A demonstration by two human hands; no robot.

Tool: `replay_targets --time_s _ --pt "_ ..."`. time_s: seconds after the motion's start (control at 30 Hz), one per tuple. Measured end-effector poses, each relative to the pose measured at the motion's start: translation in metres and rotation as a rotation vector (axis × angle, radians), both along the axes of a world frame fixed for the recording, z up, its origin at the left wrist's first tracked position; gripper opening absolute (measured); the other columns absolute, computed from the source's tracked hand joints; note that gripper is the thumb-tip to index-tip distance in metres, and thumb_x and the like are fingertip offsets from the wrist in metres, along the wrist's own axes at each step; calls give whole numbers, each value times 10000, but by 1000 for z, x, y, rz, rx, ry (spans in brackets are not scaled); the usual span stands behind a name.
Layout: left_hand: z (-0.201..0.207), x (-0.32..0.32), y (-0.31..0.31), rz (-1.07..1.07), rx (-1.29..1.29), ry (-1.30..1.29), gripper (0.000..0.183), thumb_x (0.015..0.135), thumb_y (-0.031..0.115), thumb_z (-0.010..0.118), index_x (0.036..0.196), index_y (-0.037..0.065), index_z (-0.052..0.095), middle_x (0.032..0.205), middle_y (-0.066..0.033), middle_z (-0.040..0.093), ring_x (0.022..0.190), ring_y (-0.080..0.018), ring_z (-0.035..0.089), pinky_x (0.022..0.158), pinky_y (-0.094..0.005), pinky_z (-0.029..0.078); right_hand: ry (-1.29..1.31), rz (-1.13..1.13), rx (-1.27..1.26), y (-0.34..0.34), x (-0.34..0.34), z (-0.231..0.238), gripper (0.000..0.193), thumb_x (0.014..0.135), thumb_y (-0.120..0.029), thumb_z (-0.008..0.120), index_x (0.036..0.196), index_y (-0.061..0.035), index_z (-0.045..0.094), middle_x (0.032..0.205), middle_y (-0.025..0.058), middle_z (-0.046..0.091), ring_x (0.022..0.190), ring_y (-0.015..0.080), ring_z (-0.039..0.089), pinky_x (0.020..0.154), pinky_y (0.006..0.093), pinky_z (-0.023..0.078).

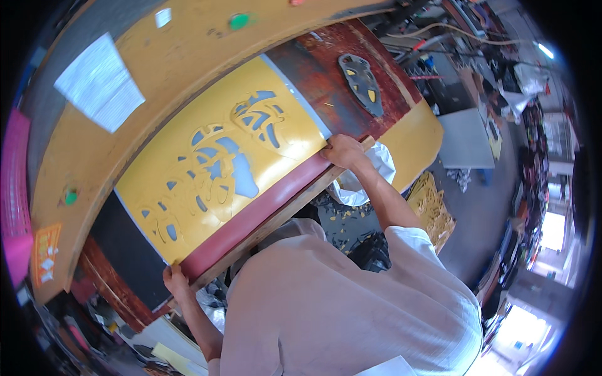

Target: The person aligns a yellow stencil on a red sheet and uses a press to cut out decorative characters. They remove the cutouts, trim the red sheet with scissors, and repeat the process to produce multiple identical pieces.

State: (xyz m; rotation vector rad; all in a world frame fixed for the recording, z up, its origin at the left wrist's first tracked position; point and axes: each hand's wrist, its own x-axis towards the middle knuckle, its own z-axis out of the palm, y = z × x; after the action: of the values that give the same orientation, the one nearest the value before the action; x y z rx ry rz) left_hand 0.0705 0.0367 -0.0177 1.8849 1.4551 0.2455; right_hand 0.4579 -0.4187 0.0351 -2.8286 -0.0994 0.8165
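A yellow sheet [276, 163] lies on a pale board [295, 91], with many shapes cut into it; several openings show bluish grey beneath. My left hand [177, 282] pinches the sheet's near left corner between thumb and fingers. At the near right corner, my right hand [345, 152] is closed on the sheet's edge, its fingertips partly hidden. A dark red strip [257, 216] runs along the near edge between my hands. Beyond my right hand, a dark cutting die [359, 81] with yellow in its gaps rests on the worn red table [395, 75].
A tan machine beam [182, 44] with green buttons [238, 22] and a taped paper [100, 81] spans the far side. To the right are a plain yellow sheet [411, 141], a white bag [382, 160] and perforated yellow scrap [431, 210]. Small offcuts [345, 219] lie below the table edge.
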Motion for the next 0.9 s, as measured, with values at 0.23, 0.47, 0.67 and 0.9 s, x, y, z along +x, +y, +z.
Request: replay_targets --time_s 0.23,0.47,0.67,0.9 --pt "108 154 -98 -745 305 -184 411 940 175 700 1275 -50 622 1268 -254 627 1212 -429 583 1079 -504 445 66 -21 82 -9 2 2 402 873 -383 692 1083 -49 770 1114 185 767 1095 369 715 948 473 546" --pt "114 369 -273 -1891 562 -140 925 789 434 855 1491 -42 487 1584 -242 449 1551 -440 292 1274 -572 219 90 -78 243 -17 0 4 298 877 -318 710 1035 -70 759 1012 156 774 1022 368 730 899 487 558" --pt "65 435 -310 -2194 704 12 820 736 416 851 1384 8 558 1437 -148 543 1446 -361 426 1248 -590 245 123 -69 335 -31 10 3 232 858 -243 721 974 -54 788 929 189 770 932 379 752 826 485 590" --pt "43 434 -313 -2132 731 -74 584 703 270 795 1209 50 607 1221 -131 588 1270 -330 528 1156 -621 307 126 34 328 -34 14 -3 157 857 -173 701 894 -54 796 869 178 771 855 342 769 742 462 606"
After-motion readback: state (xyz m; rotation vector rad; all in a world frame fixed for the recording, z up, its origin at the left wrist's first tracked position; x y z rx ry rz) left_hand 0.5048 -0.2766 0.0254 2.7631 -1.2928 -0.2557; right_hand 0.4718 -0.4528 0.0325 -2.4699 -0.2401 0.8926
